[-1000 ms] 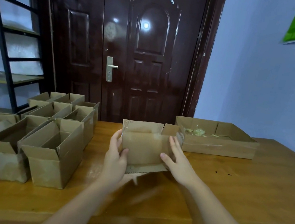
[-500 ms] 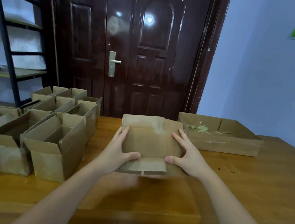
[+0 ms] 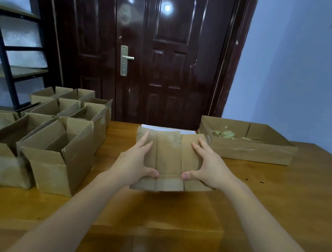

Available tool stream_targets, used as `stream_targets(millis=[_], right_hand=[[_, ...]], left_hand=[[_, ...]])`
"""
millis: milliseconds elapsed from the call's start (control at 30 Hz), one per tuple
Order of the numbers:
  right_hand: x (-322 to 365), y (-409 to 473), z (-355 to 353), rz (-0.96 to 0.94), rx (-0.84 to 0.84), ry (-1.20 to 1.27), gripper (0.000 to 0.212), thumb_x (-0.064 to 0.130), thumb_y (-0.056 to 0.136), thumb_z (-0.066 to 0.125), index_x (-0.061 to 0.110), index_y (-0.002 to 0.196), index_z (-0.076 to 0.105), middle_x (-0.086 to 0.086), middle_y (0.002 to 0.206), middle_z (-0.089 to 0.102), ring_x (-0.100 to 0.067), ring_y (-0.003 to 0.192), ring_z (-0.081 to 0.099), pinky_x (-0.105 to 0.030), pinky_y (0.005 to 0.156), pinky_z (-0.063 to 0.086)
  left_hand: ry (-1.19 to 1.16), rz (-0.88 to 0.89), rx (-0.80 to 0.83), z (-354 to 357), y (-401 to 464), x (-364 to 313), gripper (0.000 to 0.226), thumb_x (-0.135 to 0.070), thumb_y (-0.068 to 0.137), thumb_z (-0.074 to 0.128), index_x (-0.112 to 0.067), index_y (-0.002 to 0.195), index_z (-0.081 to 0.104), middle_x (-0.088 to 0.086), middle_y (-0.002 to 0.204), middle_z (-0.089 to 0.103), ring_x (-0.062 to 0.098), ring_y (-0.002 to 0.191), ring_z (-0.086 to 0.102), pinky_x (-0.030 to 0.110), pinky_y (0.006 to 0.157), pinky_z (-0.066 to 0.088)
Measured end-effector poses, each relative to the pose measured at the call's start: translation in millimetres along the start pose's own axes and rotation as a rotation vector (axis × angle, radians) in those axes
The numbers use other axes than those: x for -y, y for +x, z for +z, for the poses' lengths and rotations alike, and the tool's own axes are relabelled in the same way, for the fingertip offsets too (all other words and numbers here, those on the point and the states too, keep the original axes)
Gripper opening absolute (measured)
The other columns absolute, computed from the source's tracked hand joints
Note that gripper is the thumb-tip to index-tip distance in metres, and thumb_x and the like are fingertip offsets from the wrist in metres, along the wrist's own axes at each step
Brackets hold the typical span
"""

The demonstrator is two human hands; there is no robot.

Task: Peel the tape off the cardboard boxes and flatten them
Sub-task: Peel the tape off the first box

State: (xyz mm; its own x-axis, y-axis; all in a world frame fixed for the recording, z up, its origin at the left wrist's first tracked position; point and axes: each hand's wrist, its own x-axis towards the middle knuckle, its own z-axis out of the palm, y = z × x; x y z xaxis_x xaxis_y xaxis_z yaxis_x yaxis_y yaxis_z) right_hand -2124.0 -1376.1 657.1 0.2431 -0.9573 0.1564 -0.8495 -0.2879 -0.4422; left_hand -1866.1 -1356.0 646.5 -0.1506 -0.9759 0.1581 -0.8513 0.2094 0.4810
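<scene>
Both hands are spread flat on the box here, nothing clamped: the left hand [image 3: 135, 162] lies on the left part of the flattened box [image 3: 169, 159] with fingers straight and pointing away, thumb tip pressing near the fold at the near flap, and the right hand [image 3: 208, 166] mirrors it on the right part, thumb tip just across from the other one. So fingers straight, palms down, pressing rather than gripping. The box sits mid-table, right between the two hands, and looks pretty much collapsed already, lying nearly flat on the wooden table [image 3: 277, 202] with its creases running away from the person. Neither hand is nearer, it's dead centre. Looks-wise it's worn brown cardboard with shiny tape residue patches near the far edge, a short flap sticking out toward the person, and something white peeking out behind the far edge, can't tell what. Left of it stands a cluster of open boxes [image 3: 53, 154] not yet flattened, and to the right a shallow cardboard tray [image 3: 247, 150] holding what looks like wadded tape [image 3: 222, 134]. My guess is the flattening press is about finished
</scene>
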Motion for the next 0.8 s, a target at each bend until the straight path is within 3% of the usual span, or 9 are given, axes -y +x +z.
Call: stream_targets(millis=[133, 300, 533, 600, 667, 700, 800], right_hand=[[-6, 1, 13, 0.02, 0.026, 0.051, 0.085, 0.048, 0.092, 0.069, 0.019, 0.16, 0.027, 0.009, 0.17, 0.005, -0.018, 0.155, 0.014, -0.037, 0.124, 0.02], [-15, 5, 32, 0.072, 0.122, -0.008, 0.089, 0.044, 0.088, 0.076, 0.015, 0.159, 0.03, 0.006, 0.169, 0.012, -0.021, 0.154, 0.018, -0.039, 0.124, 0.021], [-21, 21, 41, 0.125, 0.29, -0.061, 0.082, 0.046, 0.09, 0.072, 0.021, 0.158, 0.034, 0.009, 0.168, 0.018, -0.025, 0.153, 0.021, -0.045, 0.123, 0.025], [-23, 26, 39, 0.139, 0.353, -0.103, 0.081, 0.051, 0.09, 0.07, 0.024, 0.158, 0.034, 0.009, 0.168, 0.018, -0.026, 0.152, 0.023, -0.046, 0.122, 0.027], [-21, 30, 35, 0.124, 0.409, -0.242, 0.08, 0.061, 0.09, 0.063, 0.03, 0.157, 0.033, 0.009, 0.167, 0.02, -0.027, 0.15, 0.027, -0.049, 0.118, 0.032], [-18, 30, 32, 0.106, 0.426, -0.338, 0.079, 0.066, 0.09, 0.059, 0.032, 0.157, 0.034, 0.008, 0.166, 0.024, -0.028, 0.148, 0.031, -0.05, 0.116, 0.035], [-10, 31, 31, 0.042, 0.417, -0.63, 0.075, 0.076, 0.09, 0.046, 0.033, 0.151, 0.043, 0.0, 0.152, 0.049, -0.03, 0.135, 0.048, -0.046, 0.099, 0.047]], left_hand=[[0.116, -0.034, 0.14, 4, 6, 6, 0.113, -0.05, 0.08, 0.083, -0.024, 0.166, 0.015, -0.015, 0.172, -0.002, 0.02, 0.155, 0.024, 0.046, 0.122, 0.034], [0.18, -0.053, 0.255, 17, 12, 15, 0.113, -0.053, 0.079, 0.084, -0.02, 0.166, 0.018, -0.01, 0.173, 0.004, 0.023, 0.156, 0.022, 0.043, 0.123, 0.03], [0.204, -0.086, 0.341, 22, 22, 20, 0.106, -0.056, 0.08, 0.081, -0.017, 0.163, 0.028, -0.002, 0.164, 0.032, 0.024, 0.142, 0.041, 0.038, 0.111, 0.044], [0.191, -0.107, 0.372, 21, 24, 22, 0.104, -0.055, 0.081, 0.082, -0.019, 0.163, 0.029, -0.001, 0.158, 0.037, 0.025, 0.133, 0.048, 0.039, 0.101, 0.055], [0.148, -0.135, 0.418, 20, 25, 25, 0.101, -0.056, 0.082, 0.08, -0.026, 0.163, 0.026, 0.0, 0.154, 0.04, 0.024, 0.12, 0.054, 0.036, 0.08, 0.064], [0.159, -0.131, 0.439, 19, 24, 26, 0.101, -0.061, 0.083, 0.076, -0.029, 0.163, 0.024, 0.0, 0.156, 0.039, 0.024, 0.121, 0.054, 0.036, 0.081, 0.064], [0.412, -0.019, 0.436, 15, 19, 31, 0.099, -0.083, 0.085, 0.054, -0.035, 0.164, 0.018, -0.005, 0.167, 0.031, 0.025, 0.14, 0.046, 0.041, 0.105, 0.05]])
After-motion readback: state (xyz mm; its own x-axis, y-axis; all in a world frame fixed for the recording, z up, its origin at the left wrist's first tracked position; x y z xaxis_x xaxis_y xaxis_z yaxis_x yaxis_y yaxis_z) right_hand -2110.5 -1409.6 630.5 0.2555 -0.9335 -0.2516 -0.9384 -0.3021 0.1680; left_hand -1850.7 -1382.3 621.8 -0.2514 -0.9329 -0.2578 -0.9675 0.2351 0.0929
